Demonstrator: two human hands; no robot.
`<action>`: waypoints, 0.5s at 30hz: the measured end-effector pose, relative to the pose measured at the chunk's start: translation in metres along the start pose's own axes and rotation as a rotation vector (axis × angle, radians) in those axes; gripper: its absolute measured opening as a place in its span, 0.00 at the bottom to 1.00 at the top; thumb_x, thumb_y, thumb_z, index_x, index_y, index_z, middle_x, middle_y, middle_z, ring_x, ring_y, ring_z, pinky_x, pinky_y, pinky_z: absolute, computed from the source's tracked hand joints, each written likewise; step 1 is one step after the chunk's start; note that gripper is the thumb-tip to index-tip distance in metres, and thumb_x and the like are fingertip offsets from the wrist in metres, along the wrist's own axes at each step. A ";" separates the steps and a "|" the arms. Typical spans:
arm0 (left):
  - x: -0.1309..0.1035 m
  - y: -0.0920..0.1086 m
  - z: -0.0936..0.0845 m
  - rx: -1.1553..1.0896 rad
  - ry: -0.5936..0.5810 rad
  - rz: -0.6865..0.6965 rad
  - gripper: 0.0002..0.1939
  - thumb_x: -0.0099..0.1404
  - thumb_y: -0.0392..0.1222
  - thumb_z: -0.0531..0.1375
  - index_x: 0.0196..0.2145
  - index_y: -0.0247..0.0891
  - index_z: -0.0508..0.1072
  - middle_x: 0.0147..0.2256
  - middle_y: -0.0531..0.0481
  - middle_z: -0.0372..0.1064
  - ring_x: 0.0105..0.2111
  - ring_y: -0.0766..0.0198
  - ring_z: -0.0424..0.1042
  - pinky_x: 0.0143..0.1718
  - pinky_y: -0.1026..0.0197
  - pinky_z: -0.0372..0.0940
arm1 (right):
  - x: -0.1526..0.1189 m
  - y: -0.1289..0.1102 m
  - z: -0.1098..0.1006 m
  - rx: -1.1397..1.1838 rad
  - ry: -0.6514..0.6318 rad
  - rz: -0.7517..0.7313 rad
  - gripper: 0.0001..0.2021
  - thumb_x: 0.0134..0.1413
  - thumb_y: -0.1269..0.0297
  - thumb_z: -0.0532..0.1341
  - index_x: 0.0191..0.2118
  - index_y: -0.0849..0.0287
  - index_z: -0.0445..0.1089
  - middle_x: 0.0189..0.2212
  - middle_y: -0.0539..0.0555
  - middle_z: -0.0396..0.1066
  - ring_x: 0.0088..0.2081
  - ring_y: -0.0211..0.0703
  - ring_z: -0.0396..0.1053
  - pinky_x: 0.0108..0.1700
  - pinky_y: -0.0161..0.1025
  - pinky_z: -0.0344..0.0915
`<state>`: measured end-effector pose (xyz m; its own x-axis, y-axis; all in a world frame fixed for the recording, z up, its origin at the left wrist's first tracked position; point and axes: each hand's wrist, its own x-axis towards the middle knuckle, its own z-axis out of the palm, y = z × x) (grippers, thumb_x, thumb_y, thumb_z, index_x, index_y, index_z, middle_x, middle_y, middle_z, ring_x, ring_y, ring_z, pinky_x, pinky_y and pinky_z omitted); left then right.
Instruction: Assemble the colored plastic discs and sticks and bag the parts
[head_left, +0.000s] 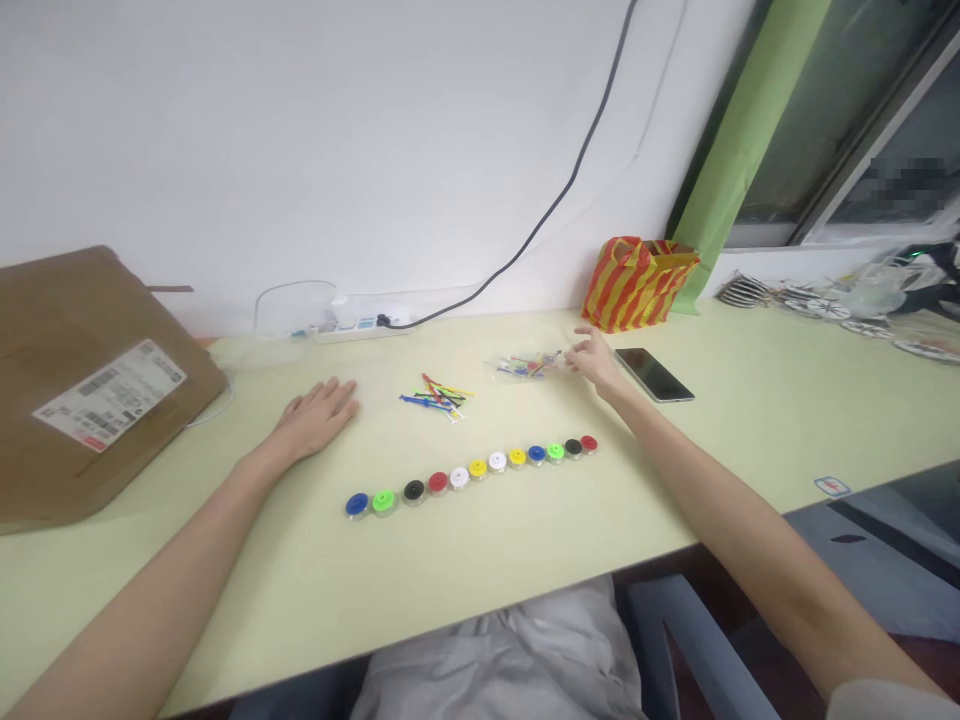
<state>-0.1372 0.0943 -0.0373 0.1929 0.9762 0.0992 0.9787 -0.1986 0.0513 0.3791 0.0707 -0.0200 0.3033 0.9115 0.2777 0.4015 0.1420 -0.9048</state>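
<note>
My left hand [315, 415] lies palm down on the pale table, fingers spread and nothing in it. At the right end of a clear plastic bag [525, 367] with small coloured pieces inside is my right hand [592, 358]; its fingers are bent, and whether they pinch the bag is too small to tell. Between the hands lies a loose pile of coloured plastic sticks [439, 397]. Nearer the front edge, several small round pots with coloured caps form a slanting row, from a blue one [358, 505] at the left to a red one [589, 443] at the right.
A cardboard box [97, 390] stands at the left. Along the wall is a power strip [364, 328] with a black cable [529, 240]. A phone [654, 375] lies right of my right hand, and a red and yellow striped bag [637, 285] stands behind it.
</note>
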 end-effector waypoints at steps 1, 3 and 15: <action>0.000 0.000 0.000 0.002 -0.002 -0.002 0.38 0.71 0.63 0.39 0.70 0.42 0.54 0.71 0.39 0.45 0.70 0.41 0.46 0.67 0.37 0.44 | 0.000 -0.003 -0.001 0.082 0.011 0.017 0.28 0.41 0.67 0.61 0.53 0.57 0.59 0.32 0.49 0.67 0.33 0.44 0.71 0.37 0.42 0.68; 0.000 0.001 -0.001 0.003 -0.004 -0.006 0.37 0.71 0.63 0.39 0.71 0.42 0.54 0.72 0.40 0.45 0.70 0.42 0.46 0.67 0.38 0.44 | 0.001 -0.008 -0.003 0.194 0.021 0.013 0.25 0.40 0.66 0.62 0.49 0.56 0.61 0.31 0.48 0.66 0.32 0.43 0.72 0.36 0.41 0.69; -0.002 0.003 -0.001 0.012 -0.020 -0.019 0.38 0.71 0.62 0.38 0.71 0.42 0.53 0.72 0.40 0.44 0.71 0.42 0.45 0.67 0.38 0.44 | 0.002 -0.041 -0.018 0.167 0.320 -0.463 0.12 0.55 0.59 0.62 0.44 0.54 0.66 0.37 0.51 0.68 0.37 0.42 0.71 0.40 0.42 0.71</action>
<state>-0.1351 0.0920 -0.0358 0.1752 0.9814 0.0782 0.9830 -0.1788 0.0413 0.3783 0.0598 0.0235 0.3855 0.5814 0.7165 0.4204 0.5805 -0.6973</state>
